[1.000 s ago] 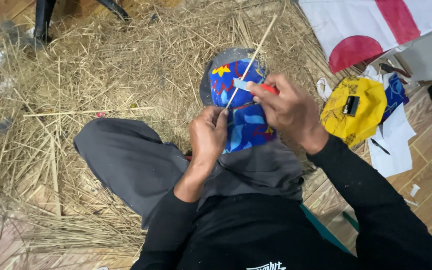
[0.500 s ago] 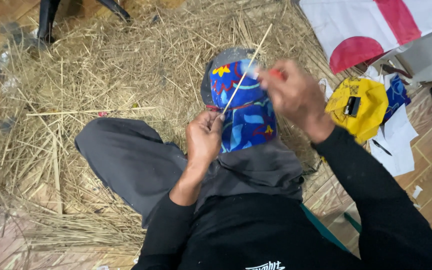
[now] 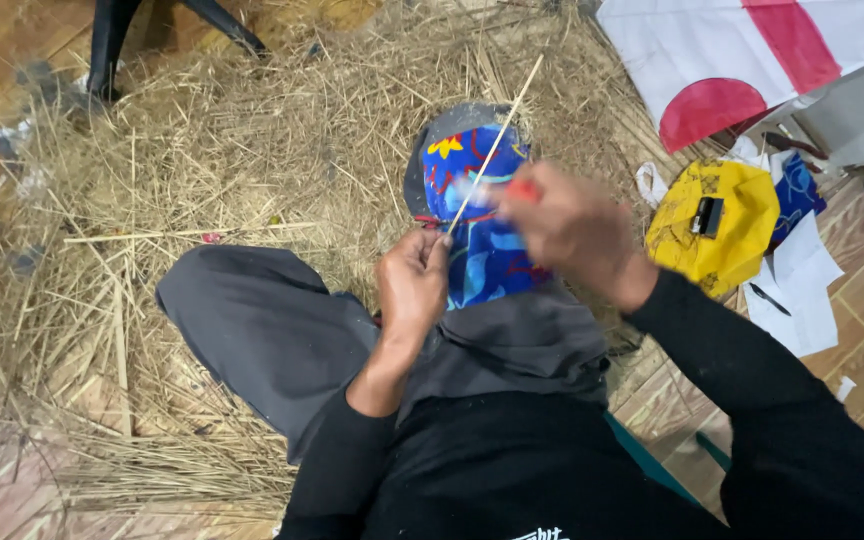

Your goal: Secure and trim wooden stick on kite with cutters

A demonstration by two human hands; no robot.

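Left hand (image 3: 412,285): fingers pinch base of stick (image 3: 492,150). Right hand (image 3: 577,230), blurred: fingers grasp red-handled knife (image 3: 497,190) against stick, over blue cloth (image 3: 482,250) and straw (image 3: 252,150).

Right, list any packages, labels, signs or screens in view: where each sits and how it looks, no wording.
Yellow bag: right, on the floor, crumpled, with dark print.
Black device: on the yellow bag, small, rectangular; whether it has a screen cannot be told.
Blue wrapper: just right of the bag, crumpled.
White papers: under and below the bag, flat sheets.
Banner: top right, white cloth, red disc and stripe.
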